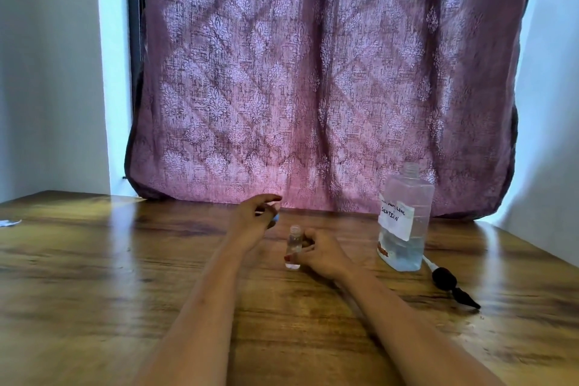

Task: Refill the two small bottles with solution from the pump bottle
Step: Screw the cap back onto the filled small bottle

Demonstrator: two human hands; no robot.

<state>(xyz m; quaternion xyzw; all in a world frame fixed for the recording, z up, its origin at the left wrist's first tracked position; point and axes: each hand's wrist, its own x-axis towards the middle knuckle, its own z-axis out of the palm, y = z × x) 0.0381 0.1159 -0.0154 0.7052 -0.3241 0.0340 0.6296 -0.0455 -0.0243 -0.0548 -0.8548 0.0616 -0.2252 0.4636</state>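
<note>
Pinching the small bottle [293, 247] between the thumb and fingers [309, 244] of my right hand [318, 255], I hold it upright on the surface [94, 276] at the centre. It is clear and uncapped. My left hand [252, 221], just far-left of it, curls round a small pale thing [272, 206], too blurred to name. At right stands the pump bottle [404, 222], open-necked, paper-labelled and partly full. Its black pump head [445, 279] lies just beside it, nearer me.
</note>
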